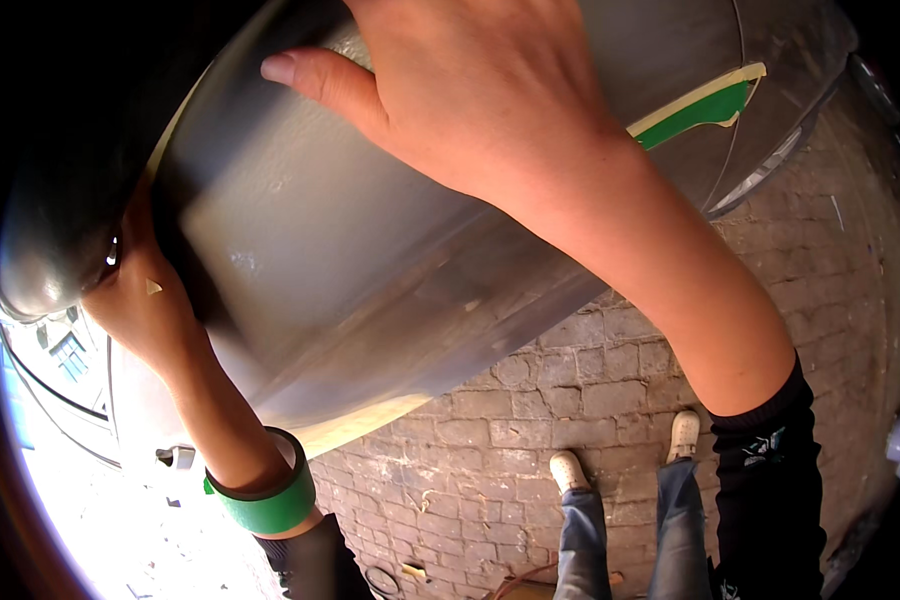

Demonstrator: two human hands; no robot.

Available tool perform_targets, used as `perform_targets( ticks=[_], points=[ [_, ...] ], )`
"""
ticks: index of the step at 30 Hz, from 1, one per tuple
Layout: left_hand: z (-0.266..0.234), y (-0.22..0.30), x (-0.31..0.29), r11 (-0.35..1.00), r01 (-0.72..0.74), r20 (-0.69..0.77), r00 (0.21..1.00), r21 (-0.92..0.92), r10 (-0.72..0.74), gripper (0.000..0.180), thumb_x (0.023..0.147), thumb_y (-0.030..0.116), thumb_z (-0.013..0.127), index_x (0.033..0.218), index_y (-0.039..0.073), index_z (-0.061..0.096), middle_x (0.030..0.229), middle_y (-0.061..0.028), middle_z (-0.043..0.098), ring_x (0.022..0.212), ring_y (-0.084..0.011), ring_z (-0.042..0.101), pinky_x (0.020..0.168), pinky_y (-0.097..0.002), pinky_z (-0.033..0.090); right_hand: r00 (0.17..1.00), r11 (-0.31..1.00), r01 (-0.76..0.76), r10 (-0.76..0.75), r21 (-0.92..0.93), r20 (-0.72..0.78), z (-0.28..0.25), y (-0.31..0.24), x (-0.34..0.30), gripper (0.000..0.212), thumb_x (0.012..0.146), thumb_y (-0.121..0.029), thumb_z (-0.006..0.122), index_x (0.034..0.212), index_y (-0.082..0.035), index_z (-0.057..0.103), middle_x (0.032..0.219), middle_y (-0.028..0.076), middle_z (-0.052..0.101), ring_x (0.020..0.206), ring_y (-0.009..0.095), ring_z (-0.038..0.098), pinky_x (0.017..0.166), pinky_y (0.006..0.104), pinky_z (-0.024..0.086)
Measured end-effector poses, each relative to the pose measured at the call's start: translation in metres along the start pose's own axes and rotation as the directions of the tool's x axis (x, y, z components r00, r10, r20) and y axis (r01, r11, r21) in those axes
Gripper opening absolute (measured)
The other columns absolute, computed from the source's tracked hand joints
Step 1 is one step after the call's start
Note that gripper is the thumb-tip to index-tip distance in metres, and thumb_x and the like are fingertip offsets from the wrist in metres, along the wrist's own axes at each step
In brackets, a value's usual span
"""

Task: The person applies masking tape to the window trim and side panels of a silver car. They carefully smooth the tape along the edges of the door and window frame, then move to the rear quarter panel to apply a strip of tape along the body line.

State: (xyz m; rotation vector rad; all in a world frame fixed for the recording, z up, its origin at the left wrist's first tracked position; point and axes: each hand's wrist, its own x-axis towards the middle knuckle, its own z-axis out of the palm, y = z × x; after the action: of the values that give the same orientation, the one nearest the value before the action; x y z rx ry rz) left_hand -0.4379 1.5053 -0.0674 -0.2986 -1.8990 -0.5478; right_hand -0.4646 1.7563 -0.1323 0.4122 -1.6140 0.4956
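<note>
A grey car body panel (300, 230) curves in front of me. Over its upper part is my right hand (480, 100), thumb stretched out to the side; the other fingertips lie beyond the picture's top edge. At the panel's left edge my left hand (150, 295) reaches up beside a dark rounded part (45, 255), which looks like a mirror housing. Shadow hides its fingers. A scrap of cream tape (154, 287) sticks to the back of that hand. Round my left wrist hangs a roll of green tape (275, 508). Green masking film with a cream tape border (705, 108) lies on the panel farther right.
A pale strip (365, 425) runs along the panel's lower edge. Below is brick paving (490, 440), with my shoes (568, 470) standing on it. Small debris (415, 572) lies at the bottom. Bright glare covers the lower left.
</note>
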Motion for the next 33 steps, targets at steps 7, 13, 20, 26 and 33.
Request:
perform_targets(
  ticks=[7, 13, 20, 26, 33],
  points=[
    [0.000, -0.002, 0.002, 0.996, -0.079, 0.018, 0.997, 0.049, 0.078, 0.030, 0.089, 0.012, 0.080, 0.114, -0.003, 0.077, 0.115, -0.0133, 0.078, 0.107, -0.0208, 0.072, 0.100, -0.0310, 0.049, 0.999, 0.998, 0.042, -0.041, 0.042, -0.020, 0.004, 0.009, -0.004, 0.050, 0.090, -0.036, 0.072, 0.113, 0.008, 0.067, 0.121, 0.019, 0.064, 0.117, 0.032, 0.055, 0.105, 0.0410, 0.041],
    [0.000, -0.006, 0.001, 0.992, -0.074, -0.013, 0.997, 0.102, 0.076, 0.031, 0.087, 0.013, 0.080, 0.115, 0.001, 0.077, 0.114, -0.0130, 0.078, 0.104, -0.0222, 0.072, 0.097, -0.0328, 0.050, 0.985, 0.997, 0.074, -0.078, 0.034, 0.155, -0.005, 0.017, 0.001, 0.054, 0.091, -0.040, 0.070, 0.115, 0.007, 0.067, 0.121, 0.019, 0.064, 0.119, 0.033, 0.054, 0.106, 0.0425, 0.040],
    [0.003, -0.008, 0.005, 0.967, -0.172, -0.086, 0.978, 0.189, 0.190, 0.039, 0.083, 0.019, 0.083, 0.115, -0.001, 0.072, 0.119, -0.0171, 0.070, 0.120, -0.0361, 0.055, 0.111, -0.0436, 0.034, 0.977, 0.993, 0.119, -0.113, -0.018, 0.180, -0.016, 0.014, 0.007, 0.054, 0.093, -0.043, 0.067, 0.117, 0.006, 0.066, 0.121, 0.018, 0.064, 0.120, 0.033, 0.054, 0.106, 0.0427, 0.040],
    [0.004, -0.013, 0.006, 0.960, -0.169, -0.088, 0.977, 0.223, 0.193, 0.044, 0.083, 0.026, 0.084, 0.118, 0.001, 0.072, 0.124, -0.0180, 0.069, 0.123, -0.0379, 0.052, 0.114, -0.0446, 0.030, 0.961, 0.991, 0.135, -0.129, -0.007, 0.244, -0.020, 0.020, 0.010, 0.055, 0.094, -0.045, 0.065, 0.117, 0.005, 0.066, 0.121, 0.018, 0.065, 0.117, 0.033, 0.056, 0.105, 0.0431, 0.041],
    [0.004, -0.015, 0.006, 0.961, -0.150, -0.109, 0.978, 0.233, 0.180, 0.045, 0.082, 0.026, 0.085, 0.119, 0.003, 0.072, 0.126, -0.0174, 0.068, 0.127, -0.0379, 0.049, 0.115, -0.0449, 0.031, 0.961, 0.993, 0.112, -0.114, 0.021, 0.251, -0.023, 0.019, 0.011, 0.055, 0.095, -0.044, 0.065, 0.119, 0.005, 0.065, 0.118, 0.020, 0.065, 0.116, 0.033, 0.057, 0.105, 0.0430, 0.041]
  ],
)
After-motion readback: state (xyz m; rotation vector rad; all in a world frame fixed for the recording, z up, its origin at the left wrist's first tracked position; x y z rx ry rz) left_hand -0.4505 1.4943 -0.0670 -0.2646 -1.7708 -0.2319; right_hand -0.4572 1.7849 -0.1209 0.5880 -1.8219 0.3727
